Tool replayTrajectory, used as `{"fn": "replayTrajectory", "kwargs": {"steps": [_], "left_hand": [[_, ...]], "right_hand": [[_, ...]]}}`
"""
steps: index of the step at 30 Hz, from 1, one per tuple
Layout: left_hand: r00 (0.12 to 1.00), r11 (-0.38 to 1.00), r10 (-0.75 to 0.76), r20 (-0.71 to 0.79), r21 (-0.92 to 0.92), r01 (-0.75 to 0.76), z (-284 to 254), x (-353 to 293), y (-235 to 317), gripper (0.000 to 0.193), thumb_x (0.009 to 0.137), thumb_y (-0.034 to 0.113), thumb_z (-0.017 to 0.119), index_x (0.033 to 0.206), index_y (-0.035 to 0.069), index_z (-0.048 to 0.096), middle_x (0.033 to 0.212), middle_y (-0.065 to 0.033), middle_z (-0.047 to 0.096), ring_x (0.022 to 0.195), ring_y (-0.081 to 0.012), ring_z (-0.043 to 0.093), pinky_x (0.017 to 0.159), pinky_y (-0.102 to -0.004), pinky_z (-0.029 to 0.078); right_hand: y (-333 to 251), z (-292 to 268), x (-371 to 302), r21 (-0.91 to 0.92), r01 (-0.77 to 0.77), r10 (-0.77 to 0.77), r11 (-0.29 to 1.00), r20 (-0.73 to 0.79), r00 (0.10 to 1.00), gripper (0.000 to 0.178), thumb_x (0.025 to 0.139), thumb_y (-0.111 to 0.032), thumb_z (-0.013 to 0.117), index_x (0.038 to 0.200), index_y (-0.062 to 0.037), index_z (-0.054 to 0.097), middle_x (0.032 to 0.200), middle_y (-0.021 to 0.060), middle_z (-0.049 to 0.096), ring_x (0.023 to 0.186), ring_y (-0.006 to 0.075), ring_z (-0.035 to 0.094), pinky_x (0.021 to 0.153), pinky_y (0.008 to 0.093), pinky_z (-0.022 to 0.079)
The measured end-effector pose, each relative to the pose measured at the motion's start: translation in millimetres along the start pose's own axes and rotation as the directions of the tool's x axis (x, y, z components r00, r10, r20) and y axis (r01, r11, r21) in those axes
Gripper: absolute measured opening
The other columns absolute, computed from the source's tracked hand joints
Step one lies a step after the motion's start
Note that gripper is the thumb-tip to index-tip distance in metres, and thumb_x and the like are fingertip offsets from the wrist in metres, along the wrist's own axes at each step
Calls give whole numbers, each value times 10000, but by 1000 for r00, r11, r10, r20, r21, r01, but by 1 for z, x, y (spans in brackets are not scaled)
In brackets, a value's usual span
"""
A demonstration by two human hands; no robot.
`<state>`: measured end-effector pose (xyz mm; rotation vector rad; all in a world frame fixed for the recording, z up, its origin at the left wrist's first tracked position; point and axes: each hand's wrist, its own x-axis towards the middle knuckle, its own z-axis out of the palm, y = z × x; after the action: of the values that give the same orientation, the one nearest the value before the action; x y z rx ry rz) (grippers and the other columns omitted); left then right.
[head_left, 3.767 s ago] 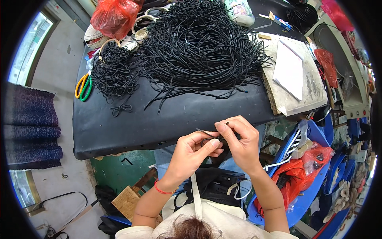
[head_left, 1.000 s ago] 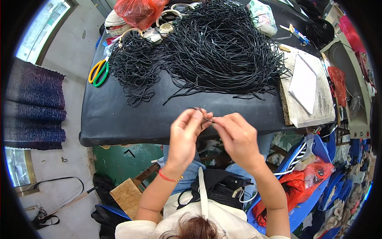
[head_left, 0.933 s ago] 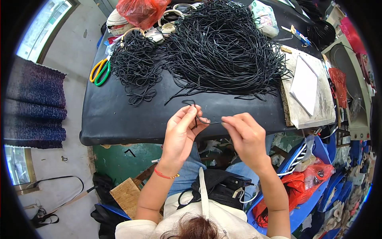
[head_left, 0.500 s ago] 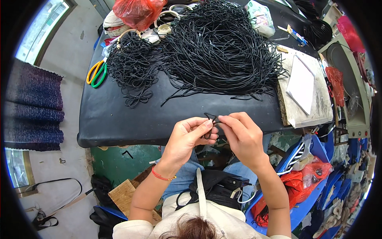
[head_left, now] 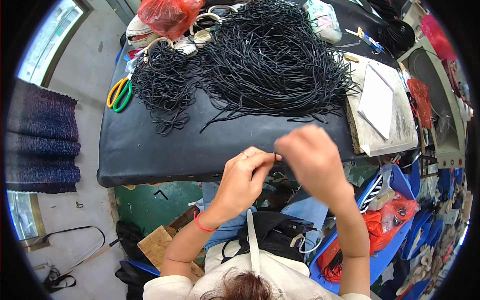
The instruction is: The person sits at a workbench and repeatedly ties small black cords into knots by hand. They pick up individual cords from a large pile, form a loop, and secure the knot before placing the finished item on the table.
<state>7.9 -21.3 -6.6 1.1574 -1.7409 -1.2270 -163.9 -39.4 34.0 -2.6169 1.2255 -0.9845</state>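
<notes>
Fingers [head_left: 267, 158] of the left hand [head_left: 242, 180] are drawn into a tight pinch, thumb against forefinger, with a dark sliver of what looks like black cord [head_left: 276, 154] at their tips. Just beside them the right hand [head_left: 315, 157] is curled over and blurred, its fingertips hidden; from where I stand I cannot tell whether it grips the cord too. Both are at the near edge of the black padded table [head_left: 220, 145], and the rest of the cord is out of my sight (a pity, since that is the very bit I want to see).

Judging by how things lie, plenty is left. Toward the left sits a smaller heap of looped black cords [head_left: 162, 80], which I take for pieces already dealt with; beyond the hands spreads a far bigger heap of loose black cords [head_left: 280, 65], many running in long strands, probably not yet handled. The piece at the fingertips seems unfinished, though no knot or loop in it shows.

Scissors [head_left: 122, 95] with one yellow and one green handle lie just beside the looped heap, in neither hand. More black strands [head_left: 334, 267] poke from a red plastic bag [head_left: 395, 220] in the blue tub [head_left: 378, 262]; whether those are done, I cannot say.
</notes>
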Motion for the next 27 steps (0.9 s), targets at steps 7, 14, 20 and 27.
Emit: {"fn": "replayTrajectory", "kwargs": {"steps": [7,14,20,27], "left_hand": [[970,684,-196,142,-689,239,-5,6,5,273,895,92,546,1147,-12,553,984,-47,598,784,-76,551,728,-237,492],[973,852,-229,-14,-486,194,2,1,-4,215,875,55,566,1072,-26,590,1000,-74,630,841,-87,585,752,-241,498],[969,698,-242,47,-685,207,0,1,-6,193,849,31,588,1031,-30,607,951,-84,638,840,-94,592,757,-237,497],[940,860,-178,-291,-511,4,23,-1,3,168,807,-21,604,974,-20,619,896,-74,636,811,-109,601,754,-239,486]], "right_hand": [[-8,18,-33,488,-427,432,761,111,895,97,812,-9,587,899,25,614,733,99,554,603,188,546,540,284,421],[-29,17,-40,788,-573,558,225,378,739,178,853,-7,552,1020,12,611,884,65,635,750,93,595,657,236,493],[-30,19,-40,785,-585,659,201,334,674,122,853,-60,593,943,18,618,752,33,639,688,68,590,605,199,470],[-38,31,-30,630,-600,751,493,40,659,99,811,-74,637,794,9,584,628,0,592,531,15,494,465,174,390]]}}
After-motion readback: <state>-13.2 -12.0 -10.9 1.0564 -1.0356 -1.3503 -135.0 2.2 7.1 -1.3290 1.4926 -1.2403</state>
